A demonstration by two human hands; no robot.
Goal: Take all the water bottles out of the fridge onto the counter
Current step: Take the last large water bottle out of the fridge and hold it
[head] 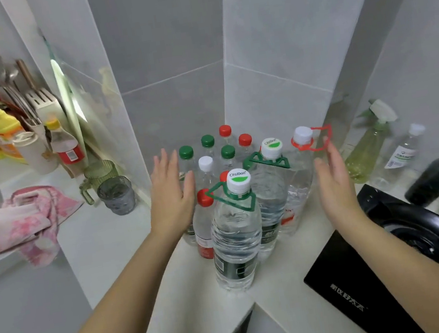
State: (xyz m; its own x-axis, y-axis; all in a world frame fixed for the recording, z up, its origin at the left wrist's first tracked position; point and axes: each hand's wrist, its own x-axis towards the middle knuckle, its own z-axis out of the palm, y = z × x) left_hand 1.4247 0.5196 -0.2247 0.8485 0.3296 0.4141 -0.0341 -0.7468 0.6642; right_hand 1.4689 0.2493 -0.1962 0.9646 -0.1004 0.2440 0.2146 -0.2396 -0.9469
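water bottles [235, 238] clustered on the counter [282, 280] between left hand [172, 192] and right hand [332, 177], each grip wide open, empty

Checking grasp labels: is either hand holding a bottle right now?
No, the left hand and right hand are both open with spread fingers beside the bottles on the counter.

Bottles [235, 230] packed; counter [182, 301] front free.
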